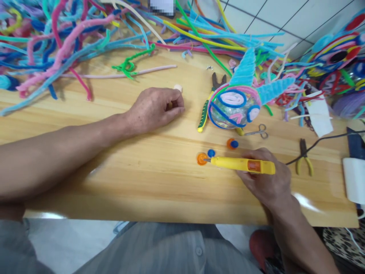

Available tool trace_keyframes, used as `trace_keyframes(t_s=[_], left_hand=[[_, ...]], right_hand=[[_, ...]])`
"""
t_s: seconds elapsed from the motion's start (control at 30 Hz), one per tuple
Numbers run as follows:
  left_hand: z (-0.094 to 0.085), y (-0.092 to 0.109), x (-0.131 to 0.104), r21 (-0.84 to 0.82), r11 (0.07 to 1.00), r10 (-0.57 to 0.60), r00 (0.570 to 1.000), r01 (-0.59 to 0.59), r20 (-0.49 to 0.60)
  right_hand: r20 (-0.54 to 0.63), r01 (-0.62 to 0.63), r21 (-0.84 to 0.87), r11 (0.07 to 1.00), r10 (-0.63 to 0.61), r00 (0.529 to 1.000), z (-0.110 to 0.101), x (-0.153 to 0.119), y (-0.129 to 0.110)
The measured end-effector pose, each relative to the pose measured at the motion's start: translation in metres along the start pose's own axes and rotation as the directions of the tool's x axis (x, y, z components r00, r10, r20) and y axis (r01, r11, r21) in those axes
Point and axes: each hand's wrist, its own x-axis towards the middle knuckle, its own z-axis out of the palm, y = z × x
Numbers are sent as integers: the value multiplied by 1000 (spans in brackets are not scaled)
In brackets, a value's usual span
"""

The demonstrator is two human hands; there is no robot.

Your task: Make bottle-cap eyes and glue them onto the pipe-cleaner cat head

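My right hand [265,179] is closed around a yellow hot glue gun [242,164], whose metal nozzle points left and meets an orange disc [202,159] on the table. Beside the disc lies a small blue disc [211,153]. Just above the glue gun is an orange piece [230,143] with a blue piece [234,144] on it. My left hand [159,107] rests on the wooden table, fingers curled in and thumb against them, with nothing visible in it. A small pale pink piece [178,88] sits right behind its knuckles.
A clear figure [232,108] with blue pipe-cleaner ears stands beyond, beside green-yellow pliers [203,114] and scissors [259,131]. Yellow-handled pliers [304,158] and a black cord [322,140] lie right. Heaped pipe cleaners [65,45] cover the back left.
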Motion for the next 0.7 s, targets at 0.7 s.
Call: trace_keyframes(t_s=[0.7], left_hand=[[1,-1,0,-8,1000,4,1000,-4,-7]], right_hand=[[-19,42,-12,999,-42,999,2,-1,1]])
